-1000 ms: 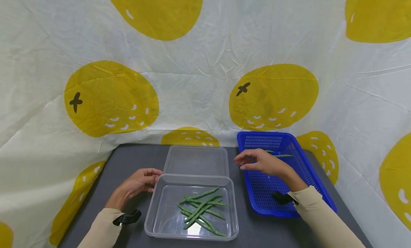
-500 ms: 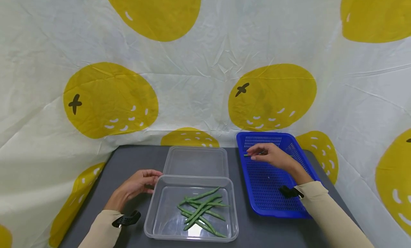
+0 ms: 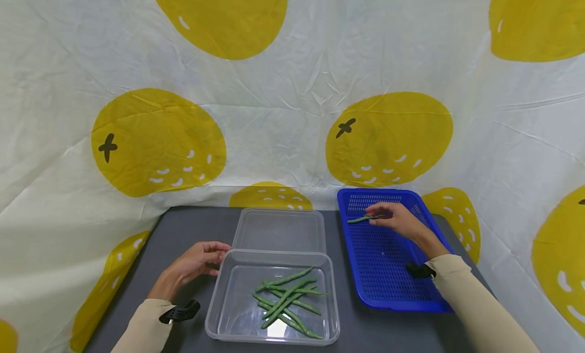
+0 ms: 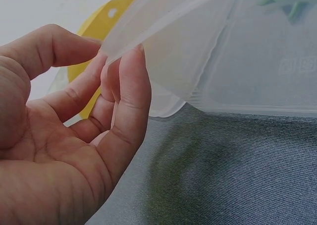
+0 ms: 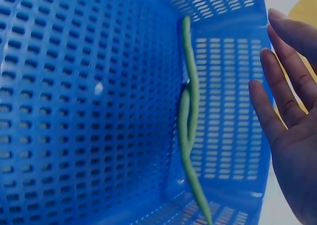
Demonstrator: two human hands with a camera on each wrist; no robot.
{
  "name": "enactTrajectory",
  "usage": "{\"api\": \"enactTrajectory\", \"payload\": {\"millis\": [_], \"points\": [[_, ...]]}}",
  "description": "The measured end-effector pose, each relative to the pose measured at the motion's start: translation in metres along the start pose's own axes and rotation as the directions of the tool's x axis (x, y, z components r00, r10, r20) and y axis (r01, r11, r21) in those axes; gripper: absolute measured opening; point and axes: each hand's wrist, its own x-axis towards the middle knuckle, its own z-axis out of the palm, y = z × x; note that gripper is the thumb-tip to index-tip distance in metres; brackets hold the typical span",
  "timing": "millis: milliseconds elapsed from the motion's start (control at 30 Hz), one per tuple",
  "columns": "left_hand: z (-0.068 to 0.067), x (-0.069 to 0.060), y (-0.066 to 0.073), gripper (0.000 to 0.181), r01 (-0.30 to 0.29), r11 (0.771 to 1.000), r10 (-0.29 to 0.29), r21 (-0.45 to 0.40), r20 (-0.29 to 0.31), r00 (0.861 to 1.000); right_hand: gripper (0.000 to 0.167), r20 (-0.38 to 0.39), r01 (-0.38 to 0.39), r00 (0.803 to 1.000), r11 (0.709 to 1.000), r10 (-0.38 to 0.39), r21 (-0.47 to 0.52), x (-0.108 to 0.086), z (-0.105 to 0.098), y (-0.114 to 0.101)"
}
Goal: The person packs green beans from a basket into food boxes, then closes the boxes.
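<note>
Beans (image 5: 192,86): two at basket's (image 3: 384,277) far end, pile (image 3: 288,299) in tub (image 3: 215,297) | Change: right hand (image 3: 397,223) swung from basket's tub-side rim to above the two; neither lifted yet | Right: nearly straight, relaxed, holding nothing | Left hand (image 3: 198,261): fingers bent, touching tub rim; pinching or resting, can't tell

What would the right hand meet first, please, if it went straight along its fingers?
Probably the green beans in the blue basket, though depth is unclear; the hand might pass above.
</note>
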Motion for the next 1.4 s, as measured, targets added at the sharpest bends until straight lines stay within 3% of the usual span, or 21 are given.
{"api": "enactTrajectory", "payload": {"millis": [100, 400, 833, 1200, 1400], "points": [[0.001, 0.000, 0.000, 0.043, 0.002, 1.000, -0.002, -0.001, -0.002, 1.000, 0.036, -0.005, 0.009, 1.000, 1.000, -0.009, -0.018, 0.000, -0.002, 0.008], [0.002, -0.002, 0.003, 0.042, 0.000, 1.000, 0.000, 0.001, -0.002, 1.000, 0.044, -0.021, -0.072, 0.997, 0.990, 0.070, -0.122, -0.005, -0.006, 0.027], [0.001, 0.000, 0.000, 0.041, -0.001, 1.000, 0.001, 0.007, -0.004, 1.000, 0.042, -0.026, -0.186, 0.982, 0.943, 0.187, -0.275, -0.014, -0.008, 0.045], [0.002, 0.000, 0.000, 0.042, -0.001, 1.000, 0.001, 0.014, -0.007, 1.000, 0.030, 0.058, -0.228, 0.967, 0.944, 0.248, -0.240, -0.018, -0.005, 0.053], [0.002, -0.001, 0.001, 0.041, -0.001, 1.000, 0.001, 0.011, -0.008, 1.000, 0.034, 0.044, -0.278, 0.952, 0.918, 0.302, -0.282, -0.020, 0.001, 0.053]]}}
